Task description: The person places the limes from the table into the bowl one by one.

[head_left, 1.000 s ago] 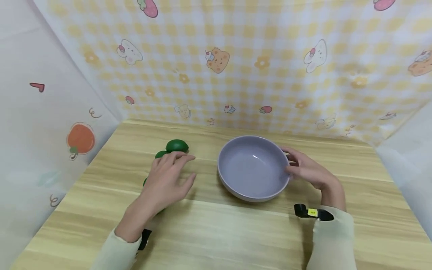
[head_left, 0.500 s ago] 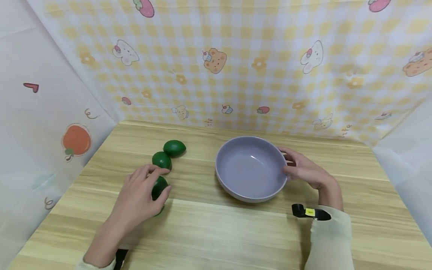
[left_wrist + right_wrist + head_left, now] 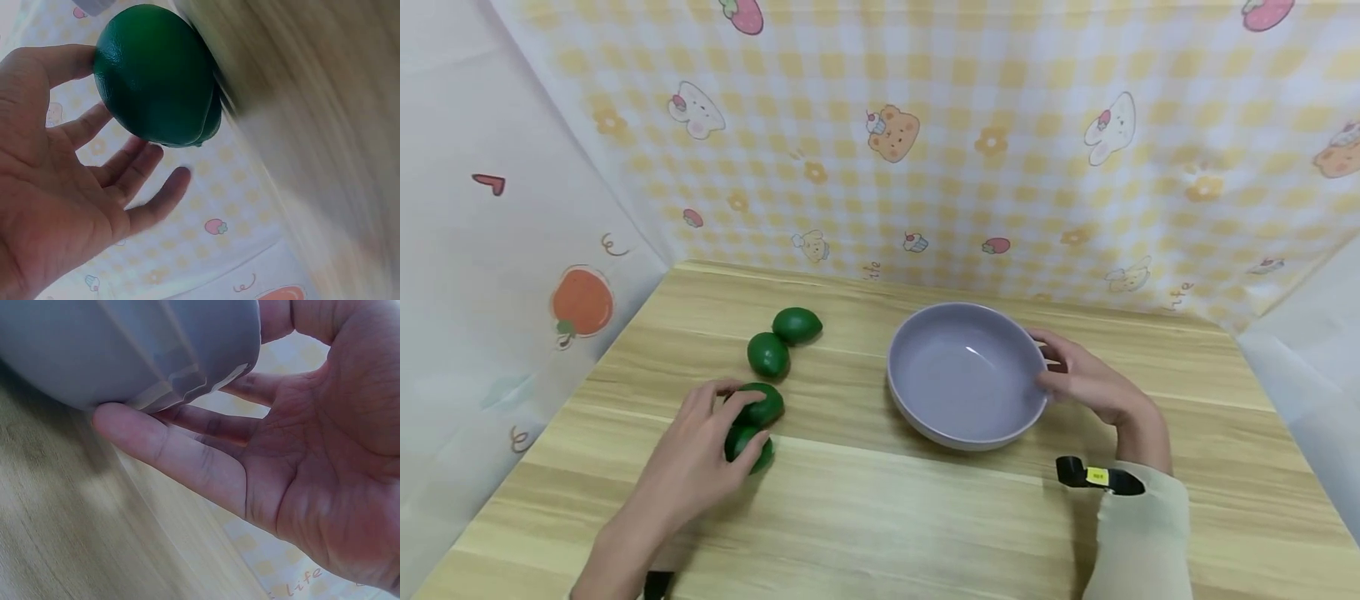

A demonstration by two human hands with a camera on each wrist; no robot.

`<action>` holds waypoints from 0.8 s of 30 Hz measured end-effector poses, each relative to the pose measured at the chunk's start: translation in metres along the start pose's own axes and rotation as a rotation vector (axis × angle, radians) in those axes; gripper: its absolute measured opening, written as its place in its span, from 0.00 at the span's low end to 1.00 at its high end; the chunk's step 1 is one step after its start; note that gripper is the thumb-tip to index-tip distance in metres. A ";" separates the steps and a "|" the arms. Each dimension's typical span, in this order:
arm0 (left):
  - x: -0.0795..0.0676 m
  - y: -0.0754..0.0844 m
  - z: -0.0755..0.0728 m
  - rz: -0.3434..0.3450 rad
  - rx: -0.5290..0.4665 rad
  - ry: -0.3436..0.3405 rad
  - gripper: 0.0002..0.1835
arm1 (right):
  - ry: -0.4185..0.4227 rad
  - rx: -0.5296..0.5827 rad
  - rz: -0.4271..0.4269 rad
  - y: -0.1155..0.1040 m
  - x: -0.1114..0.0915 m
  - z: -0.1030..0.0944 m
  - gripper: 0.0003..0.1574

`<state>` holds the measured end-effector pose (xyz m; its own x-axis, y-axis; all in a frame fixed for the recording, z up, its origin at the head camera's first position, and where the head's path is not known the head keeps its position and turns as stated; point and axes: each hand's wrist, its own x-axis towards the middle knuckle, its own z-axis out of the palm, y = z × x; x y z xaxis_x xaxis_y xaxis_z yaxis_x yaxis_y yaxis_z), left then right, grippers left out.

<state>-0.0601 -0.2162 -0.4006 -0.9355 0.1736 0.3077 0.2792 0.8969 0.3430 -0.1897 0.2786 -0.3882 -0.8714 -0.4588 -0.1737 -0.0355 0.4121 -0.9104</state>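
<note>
Several dark green limes lie at the left of the wooden table. My left hand point(image 3: 703, 446) is spread over the two nearest ones. Its thumb is at the front lime point(image 3: 739, 442), while the index finger reaches over the top of the lime behind it point(image 3: 769, 407). In the left wrist view the thumb meets the edge of a lime point(image 3: 153, 72), and the other fingers are loosely spread behind and below. On the right, my right hand point(image 3: 1093, 379) holds a grey-purple bowl point(image 3: 966, 375) by its right side, thumb near the rim and fingertips beneath the curved wall point(image 3: 137, 350).
Two more limes, a rounder one point(image 3: 768, 355) and a pointed one point(image 3: 797, 325), sit touching farther back. Behind the table point(image 3: 887, 517) hangs a yellow checked cloth point(image 3: 940, 192); a white printed sheet point(image 3: 535, 233) stands along the left side.
My left hand has moved back toward me, off the rear limes and down onto the two nearest. The right hand and the bowl have stayed in place.
</note>
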 end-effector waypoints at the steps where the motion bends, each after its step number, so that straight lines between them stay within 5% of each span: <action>1: 0.000 0.000 0.000 -0.005 -0.008 -0.005 0.23 | 0.000 0.001 0.001 0.000 -0.001 0.000 0.48; 11: -0.010 0.001 -0.002 -0.006 -0.002 -0.003 0.26 | 0.007 -0.006 0.009 -0.001 0.001 0.001 0.49; 24: -0.019 0.004 -0.004 -0.023 0.022 -0.111 0.28 | 0.012 -0.007 0.025 0.002 0.001 -0.001 0.48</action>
<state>-0.0402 -0.2175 -0.4017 -0.9602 0.1954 0.1994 0.2535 0.9095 0.3294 -0.1915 0.2794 -0.3898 -0.8780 -0.4385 -0.1917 -0.0169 0.4288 -0.9032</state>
